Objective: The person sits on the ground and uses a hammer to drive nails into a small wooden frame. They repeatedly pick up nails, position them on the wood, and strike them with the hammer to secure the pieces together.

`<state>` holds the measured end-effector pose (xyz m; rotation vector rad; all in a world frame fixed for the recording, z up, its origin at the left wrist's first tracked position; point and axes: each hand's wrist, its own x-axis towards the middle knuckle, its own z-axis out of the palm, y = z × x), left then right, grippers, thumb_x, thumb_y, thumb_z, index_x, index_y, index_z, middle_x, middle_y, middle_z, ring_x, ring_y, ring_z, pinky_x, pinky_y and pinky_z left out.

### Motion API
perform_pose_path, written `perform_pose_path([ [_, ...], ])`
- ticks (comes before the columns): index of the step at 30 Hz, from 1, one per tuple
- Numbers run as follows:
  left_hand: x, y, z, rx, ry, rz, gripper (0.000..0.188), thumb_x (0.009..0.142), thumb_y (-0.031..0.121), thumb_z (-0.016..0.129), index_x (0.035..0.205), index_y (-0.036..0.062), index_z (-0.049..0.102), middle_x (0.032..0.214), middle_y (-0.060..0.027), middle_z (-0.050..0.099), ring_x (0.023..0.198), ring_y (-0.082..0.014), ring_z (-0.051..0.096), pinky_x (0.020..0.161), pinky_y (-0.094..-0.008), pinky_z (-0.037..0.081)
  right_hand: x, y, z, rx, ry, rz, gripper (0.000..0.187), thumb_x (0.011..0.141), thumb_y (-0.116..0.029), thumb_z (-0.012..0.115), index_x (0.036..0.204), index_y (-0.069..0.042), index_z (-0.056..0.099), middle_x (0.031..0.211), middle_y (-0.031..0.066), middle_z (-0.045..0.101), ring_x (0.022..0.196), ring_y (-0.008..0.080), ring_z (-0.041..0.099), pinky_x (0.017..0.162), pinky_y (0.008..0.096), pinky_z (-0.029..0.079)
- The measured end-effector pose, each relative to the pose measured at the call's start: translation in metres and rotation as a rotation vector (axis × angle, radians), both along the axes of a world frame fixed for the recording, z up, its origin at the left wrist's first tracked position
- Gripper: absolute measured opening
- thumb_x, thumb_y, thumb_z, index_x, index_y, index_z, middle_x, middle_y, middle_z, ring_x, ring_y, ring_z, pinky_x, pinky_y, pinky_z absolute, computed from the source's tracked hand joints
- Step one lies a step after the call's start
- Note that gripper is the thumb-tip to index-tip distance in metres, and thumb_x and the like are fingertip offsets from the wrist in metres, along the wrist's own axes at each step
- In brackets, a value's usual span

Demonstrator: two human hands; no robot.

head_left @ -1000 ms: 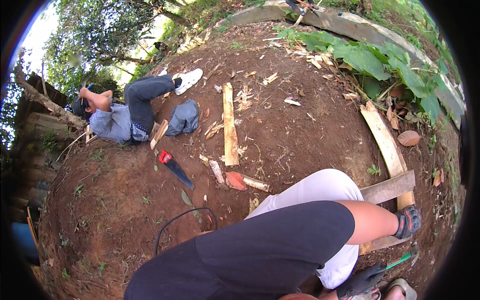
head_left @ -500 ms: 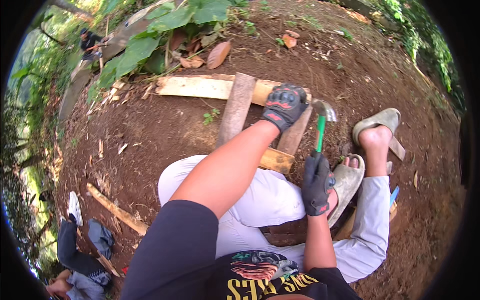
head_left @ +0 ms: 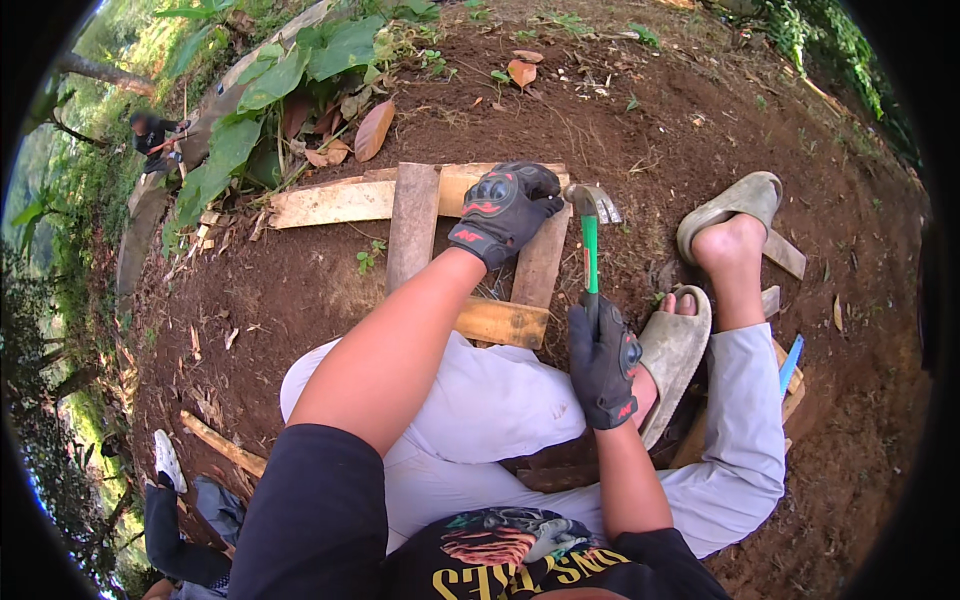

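My right hand (head_left: 604, 368), in a black glove, is wrapped round the dark grip of a claw hammer (head_left: 590, 250) with a green shaft. The metal head is up beside the top right corner of a wooden frame of planks (head_left: 412, 225). My left hand (head_left: 503, 208), gloved in black with red marks, is over that corner, its fingers curled together close to the hammer head. Whatever lies between those fingers is too small or hidden to make out. A light plank (head_left: 335, 203) runs across the far side of the frame, and a shorter one (head_left: 505, 322) crosses its near end.
Brown soil surrounds the frame. My sandalled feet (head_left: 680, 360) are at the right, near a blue-edged tool (head_left: 791, 365) and wood offcuts (head_left: 784, 254). Large leaves (head_left: 340, 50) grow at the far left. One person (head_left: 155, 140) is in the distance; another's leg (head_left: 175, 530) shows lower left.
The view has shifted, so the frame and both hands appear further left. The hammer head is now nearer my left hand's fingers, and that hand has turned slightly.
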<state>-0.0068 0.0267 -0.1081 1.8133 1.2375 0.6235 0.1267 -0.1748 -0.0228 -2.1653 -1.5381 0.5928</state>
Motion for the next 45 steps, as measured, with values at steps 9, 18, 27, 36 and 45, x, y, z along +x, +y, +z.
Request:
perform_pose_path([
  [9, 0.002, 0.005, 0.008, -0.221, -0.041, 0.034, 0.018, 0.087, 0.024, 0.085, 0.102, 0.0153, 0.085, 0.112, -0.0061, 0.080, 0.104, -0.0270, 0.076, 0.094, -0.0393, 0.059, 0.002, 0.002, 0.018, -0.044, -0.066, 0.054, 0.021, 0.102, -0.023, 0.069, 0.110, -0.004, 0.070, 0.088, 0.0197, 0.071, 0.076, 0.0386, 0.071, 0.066, 0.0481, 0.053],
  [18, 0.001, 0.002, 0.010, -0.248, -0.009, 0.018, 0.024, 0.092, 0.023, 0.080, 0.112, 0.0105, 0.083, 0.110, -0.0080, 0.081, 0.105, -0.0240, 0.076, 0.094, -0.0364, 0.057, 0.004, -0.002, 0.014, 0.033, -0.084, 0.057, 0.019, 0.101, -0.018, 0.070, 0.111, -0.002, 0.070, 0.086, 0.0196, 0.071, 0.074, 0.0379, 0.071, 0.066, 0.0472, 0.054],
  [27, 0.001, 0.005, 0.005, -0.214, -0.009, 0.047, 0.023, 0.085, 0.032, 0.087, 0.099, 0.0132, 0.084, 0.130, -0.0026, 0.078, 0.115, -0.0249, 0.074, 0.100, -0.0388, 0.057, 0.005, 0.004, 0.022, 0.037, -0.116, 0.095, 0.022, 0.102, -0.020, 0.070, 0.114, -0.002, 0.071, 0.092, 0.0202, 0.073, 0.076, 0.0389, 0.072, 0.068, 0.0469, 0.056],
  [36, 0.004, 0.002, -0.009, -0.135, -0.020, 0.030, 0.030, 0.088, 0.032, 0.084, 0.115, 0.0183, 0.084, 0.120, -0.0058, 0.080, 0.111, -0.0286, 0.075, 0.099, -0.0398, 0.058, 0.007, 0.006, 0.019, 0.000, -0.144, 0.103, 0.020, 0.100, -0.017, 0.071, 0.110, 0.000, 0.071, 0.087, 0.0204, 0.071, 0.073, 0.0400, 0.070, 0.065, 0.0475, 0.054],
  [45, 0.001, 0.004, -0.014, -0.224, -0.048, 0.043, 0.027, 0.092, 0.029, 0.079, 0.115, 0.0151, 0.083, 0.116, -0.0053, 0.081, 0.105, -0.0234, 0.076, 0.096, -0.0352, 0.057, 0.005, 0.005, 0.012, 0.049, -0.234, 0.151, 0.023, 0.101, -0.019, 0.070, 0.115, -0.001, 0.071, 0.088, 0.0199, 0.073, 0.076, 0.0380, 0.072, 0.067, 0.0470, 0.056],
])
